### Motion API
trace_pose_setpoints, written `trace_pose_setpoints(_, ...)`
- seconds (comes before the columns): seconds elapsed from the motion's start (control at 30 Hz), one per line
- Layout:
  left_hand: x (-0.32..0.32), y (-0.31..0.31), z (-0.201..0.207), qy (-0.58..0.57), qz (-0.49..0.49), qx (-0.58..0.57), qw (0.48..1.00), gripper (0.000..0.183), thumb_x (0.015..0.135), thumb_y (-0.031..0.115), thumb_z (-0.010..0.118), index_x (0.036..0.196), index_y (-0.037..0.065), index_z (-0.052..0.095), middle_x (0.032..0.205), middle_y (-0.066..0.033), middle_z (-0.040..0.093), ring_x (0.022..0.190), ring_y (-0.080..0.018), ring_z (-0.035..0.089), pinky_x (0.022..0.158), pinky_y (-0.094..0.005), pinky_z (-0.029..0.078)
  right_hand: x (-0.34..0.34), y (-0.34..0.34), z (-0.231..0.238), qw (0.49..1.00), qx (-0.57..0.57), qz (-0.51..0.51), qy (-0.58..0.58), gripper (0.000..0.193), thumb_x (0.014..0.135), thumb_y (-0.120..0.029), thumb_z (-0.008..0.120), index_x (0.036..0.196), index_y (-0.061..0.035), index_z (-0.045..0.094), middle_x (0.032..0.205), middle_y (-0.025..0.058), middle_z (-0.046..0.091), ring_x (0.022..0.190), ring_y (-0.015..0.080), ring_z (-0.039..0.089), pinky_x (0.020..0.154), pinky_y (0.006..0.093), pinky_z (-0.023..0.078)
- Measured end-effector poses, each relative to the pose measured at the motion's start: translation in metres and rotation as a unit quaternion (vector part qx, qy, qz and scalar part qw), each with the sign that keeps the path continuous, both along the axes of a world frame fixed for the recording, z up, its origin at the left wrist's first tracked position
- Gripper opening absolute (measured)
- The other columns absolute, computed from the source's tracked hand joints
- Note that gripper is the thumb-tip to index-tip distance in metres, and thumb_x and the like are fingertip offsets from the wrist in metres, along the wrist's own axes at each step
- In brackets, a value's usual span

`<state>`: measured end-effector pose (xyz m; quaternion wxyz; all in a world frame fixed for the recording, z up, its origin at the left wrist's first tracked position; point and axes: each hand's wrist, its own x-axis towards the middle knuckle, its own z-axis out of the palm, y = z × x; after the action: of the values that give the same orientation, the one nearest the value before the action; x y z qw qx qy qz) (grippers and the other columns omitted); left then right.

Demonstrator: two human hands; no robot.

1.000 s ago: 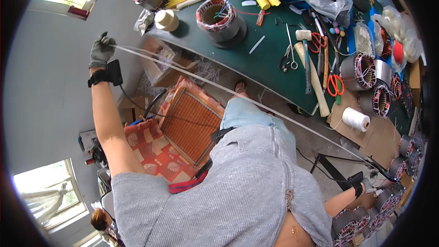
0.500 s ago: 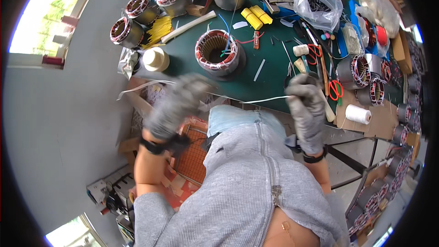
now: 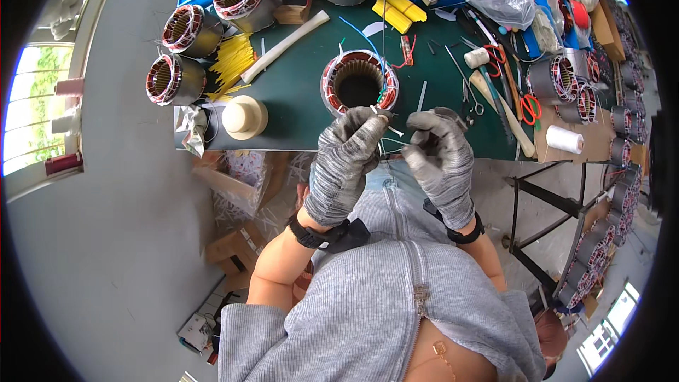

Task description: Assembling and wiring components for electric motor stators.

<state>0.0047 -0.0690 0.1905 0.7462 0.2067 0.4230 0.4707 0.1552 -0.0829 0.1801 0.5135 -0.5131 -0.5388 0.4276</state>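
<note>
A motor stator, a metal ring with copper windings laced in white, stands near the front edge of the green table. A blue wire rises from its rim. My left hand, in a grey glove, pinches white cord against the stator's near rim. My right hand, gloved too, is just to the right with fingers curled. A thin length of the cord runs to its thumb and fingers; the exact grip there is partly hidden.
Several more stators stand at the far left by yellow strips. A cream spool sits near the left edge. Red-handled scissors, a pale stick and a white thread roll lie right. Cartons sit below the table.
My hands, spread wide with the cord stretched between them, have come together at the stator's near rim. The left hand moved right, and the right hand moved slightly left.
</note>
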Motion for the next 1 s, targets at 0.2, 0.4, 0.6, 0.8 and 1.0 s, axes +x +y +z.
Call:
trace_pose_setpoints(0.2, -0.004, 0.005, 0.001, 0.061, -0.018, 0.030, 0.997, 0.016, 0.087, 0.017, 0.059, 0.096, 0.004, 0.060, 0.063, 0.0071, 0.043, 0.050, -0.0005, 0.033, 0.045, -0.0154, 0.025, -0.009, 0.009, -0.005, 1.000, -0.017, 0.011, 0.009, 0.011, 0.075, 0.005, 0.062, 0.085, -0.0007, 0.063, 0.086, 0.0026, 0.056, 0.075, 0.0072, 0.055, 0.064, 0.0212, 0.048)
trace_pose_setpoints(0.4, -0.016, 0.013, 0.005, 0.196, -0.129, 0.122, 0.965, 0.015, 0.087, 0.013, 0.055, 0.096, 0.002, 0.058, 0.070, 0.0056, 0.047, 0.060, -0.0010, 0.038, 0.052, -0.0166, 0.032, -0.001, 0.018, 0.003, 0.982, 0.071, 0.077, -0.160, 0.014, 0.072, 0.000, 0.064, 0.084, -0.0059, 0.060, 0.089, 0.0076, 0.061, 0.092, 0.0189, 0.056, 0.080, 0.0304, 0.044)
trace_pose_setpoints(0.6, -0.026, 0.018, 0.002, 0.245, -0.192, 0.182, 0.933, 0.016, 0.084, 0.009, 0.055, 0.097, 0.000, 0.056, 0.082, 0.0017, 0.059, 0.069, -0.0034, 0.045, 0.061, -0.0192, 0.039, 0.007, 0.024, 0.002, 0.970, -0.042, 0.230, -0.071, 0.010, 0.080, 0.000, 0.055, 0.091, -0.0025, 0.055, 0.094, 0.0079, 0.055, 0.090, 0.0180, 0.058, 0.079, 0.0312, 0.047)
trace_pose_setpoints(0.8, -0.024, 0.017, 0.002, 0.133, -0.150, 0.085, 0.976, 0.008, 0.086, 0.008, 0.055, 0.091, 0.002, 0.054, 0.074, 0.0015, 0.056, 0.067, -0.0023, 0.047, 0.060, -0.0176, 0.040, -0.009, 0.018, 0.005, 0.970, -0.167, 0.098, 0.149, 0.009, 0.088, -0.003, 0.050, 0.096, -0.0021, 0.053, 0.084, 0.0030, 0.055, 0.075, 0.0069, 0.058, 0.065, 0.0210, 0.050)
trace_pose_setpoints(1.0, -0.023, 0.017, 0.001, 0.091, -0.137, 0.075, 0.984, 0.012, 0.087, 0.008, 0.055, 0.096, 0.001, 0.056, 0.078, 0.0000, 0.060, 0.069, -0.0015, 0.050, 0.060, -0.0168, 0.040, -0.008, 0.019, 0.009, 0.956, -0.229, 0.074, 0.170, 0.010, 0.087, -0.005, 0.054, 0.097, -0.0019, 0.053, 0.080, 0.0029, 0.058, 0.069, 0.0057, 0.058, 0.061, 0.0194, 0.050)
